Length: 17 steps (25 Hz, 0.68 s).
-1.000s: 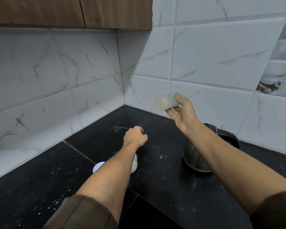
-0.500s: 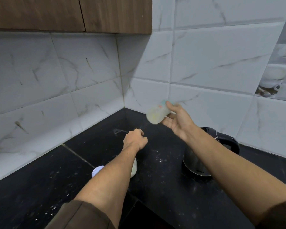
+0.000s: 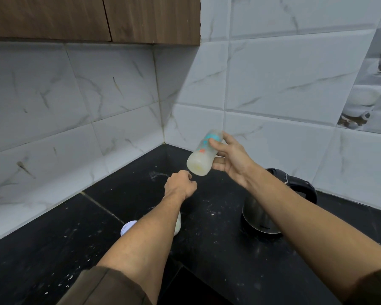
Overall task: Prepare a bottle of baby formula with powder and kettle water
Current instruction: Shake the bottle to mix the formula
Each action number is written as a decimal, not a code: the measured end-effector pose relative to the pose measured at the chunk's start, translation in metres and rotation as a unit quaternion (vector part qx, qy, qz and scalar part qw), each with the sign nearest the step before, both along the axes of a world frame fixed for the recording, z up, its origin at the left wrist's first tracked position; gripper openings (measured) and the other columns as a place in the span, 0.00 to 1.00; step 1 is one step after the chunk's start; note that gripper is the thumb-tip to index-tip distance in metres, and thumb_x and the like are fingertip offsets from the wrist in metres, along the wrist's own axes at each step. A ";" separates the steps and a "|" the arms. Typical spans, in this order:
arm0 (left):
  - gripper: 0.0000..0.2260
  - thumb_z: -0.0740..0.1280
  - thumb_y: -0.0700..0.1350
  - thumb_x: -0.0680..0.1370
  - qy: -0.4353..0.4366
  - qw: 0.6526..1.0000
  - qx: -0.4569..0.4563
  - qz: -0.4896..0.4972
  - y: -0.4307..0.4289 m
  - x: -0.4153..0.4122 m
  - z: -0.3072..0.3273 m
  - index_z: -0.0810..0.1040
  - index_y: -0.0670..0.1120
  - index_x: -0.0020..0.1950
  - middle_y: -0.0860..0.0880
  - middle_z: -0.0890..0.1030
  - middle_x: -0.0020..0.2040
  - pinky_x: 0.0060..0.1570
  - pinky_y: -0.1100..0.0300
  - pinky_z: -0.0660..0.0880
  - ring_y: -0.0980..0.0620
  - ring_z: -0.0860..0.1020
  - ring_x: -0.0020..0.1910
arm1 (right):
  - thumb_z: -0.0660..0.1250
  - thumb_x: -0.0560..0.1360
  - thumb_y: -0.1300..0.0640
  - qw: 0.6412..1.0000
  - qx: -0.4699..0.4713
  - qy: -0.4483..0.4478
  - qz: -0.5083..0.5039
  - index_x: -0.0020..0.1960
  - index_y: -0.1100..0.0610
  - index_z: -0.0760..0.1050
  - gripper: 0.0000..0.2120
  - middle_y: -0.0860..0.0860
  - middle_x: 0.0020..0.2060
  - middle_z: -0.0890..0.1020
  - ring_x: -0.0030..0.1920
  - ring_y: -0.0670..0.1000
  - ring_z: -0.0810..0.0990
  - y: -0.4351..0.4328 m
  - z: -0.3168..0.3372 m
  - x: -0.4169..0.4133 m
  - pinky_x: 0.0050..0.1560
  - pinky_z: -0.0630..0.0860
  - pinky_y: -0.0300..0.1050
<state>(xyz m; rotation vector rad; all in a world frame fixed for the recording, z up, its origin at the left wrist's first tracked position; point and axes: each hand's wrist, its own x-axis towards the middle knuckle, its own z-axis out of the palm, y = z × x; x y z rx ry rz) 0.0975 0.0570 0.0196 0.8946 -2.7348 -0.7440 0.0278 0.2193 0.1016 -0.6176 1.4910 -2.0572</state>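
Observation:
My right hand holds a baby bottle in the air above the black counter. The bottle is tilted, its milky base toward me, with teal and orange print on its side. My left hand is a closed fist just below and left of the bottle; nothing shows in it. A steel kettle with a black handle stands on the counter, partly behind my right forearm. A white container and a pale round lid sit under my left forearm, mostly hidden.
White marble-look tiles line the two walls that meet in the corner behind the bottle. Brown wooden cabinets hang above at the left. White powder specks are scattered over the counter. A darker recessed area lies at the near counter edge.
My right hand has swung the bottle down and back up near the corner, tilting it differently in each frame. My left fist has stayed in place.

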 end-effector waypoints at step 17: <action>0.18 0.68 0.48 0.79 0.003 1.000 0.007 -0.001 -0.006 -0.001 -0.004 0.80 0.50 0.69 0.48 0.84 0.61 0.61 0.51 0.78 0.45 0.80 0.62 | 0.74 0.79 0.55 0.986 -0.098 -0.104 -0.091 0.70 0.56 0.73 0.22 0.58 0.62 0.84 0.53 0.57 0.88 0.000 0.003 -0.014 0.53 0.85 0.55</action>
